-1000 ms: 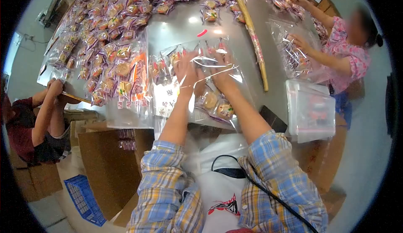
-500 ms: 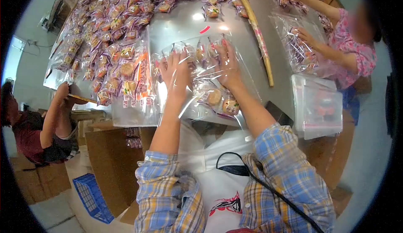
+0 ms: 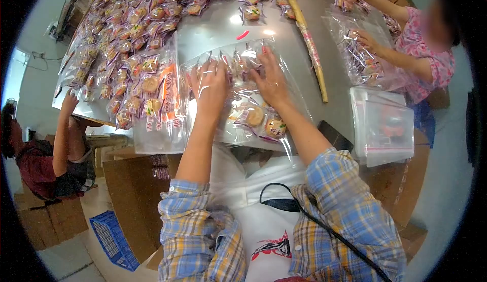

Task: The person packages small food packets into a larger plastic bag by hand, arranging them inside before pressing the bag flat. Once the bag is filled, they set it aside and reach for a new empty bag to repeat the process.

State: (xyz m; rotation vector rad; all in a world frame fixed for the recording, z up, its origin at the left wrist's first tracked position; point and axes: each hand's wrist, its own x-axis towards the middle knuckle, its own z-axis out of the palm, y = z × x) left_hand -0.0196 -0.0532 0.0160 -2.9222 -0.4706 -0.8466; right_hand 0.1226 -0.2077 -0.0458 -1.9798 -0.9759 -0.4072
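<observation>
A large clear plastic bag point(image 3: 299, 96) lies on the metal table in front of me, with wrapped round pastries in it. My left hand point(image 3: 209, 86) rests over a row of upright packets, fingers stretched out, with shiny film over its back. Beside it my right hand point(image 3: 272, 79) lies on the right end of that row, fingers apart, also seemingly under the film. Nearer to me, two wrapped pastries point(image 3: 274, 126) lie flat in the bag. The undersides of my fingers are hidden.
A heap of wrapped pastries point(image 3: 134, 30) covers the left and back of the table. A filled bag with orange print point(image 3: 168, 96) lies at my left. A wooden stick point(image 3: 308, 41) and flat clear bags point(image 3: 383, 129) lie at right. Co-workers point(image 3: 423, 53) stand on both sides.
My right hand has slid slightly left and its fingers have spread. The flat pastries have shifted a little left. The left co-worker's hand has risen at the table edge.
</observation>
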